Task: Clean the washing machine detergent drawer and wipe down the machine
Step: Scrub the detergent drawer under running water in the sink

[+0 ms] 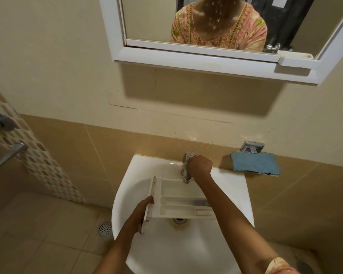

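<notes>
A white detergent drawer (178,200) with several compartments hangs over the bowl of the white sink (232,194), under the chrome tap (187,167). My left hand (142,214) grips the drawer's front panel at its left end. My right hand (199,168) is curled round the tap's handle at the back of the sink. A blue cloth (254,164) hangs from a chrome wall holder to the right of the sink. The washing machine is out of view.
A white-framed mirror (206,54) hangs on the wall above the sink. The sink drain (179,220) shows below the drawer. A round floor drain (105,228) lies left of the sink. Chrome shower fittings (0,135) stick out from the left wall.
</notes>
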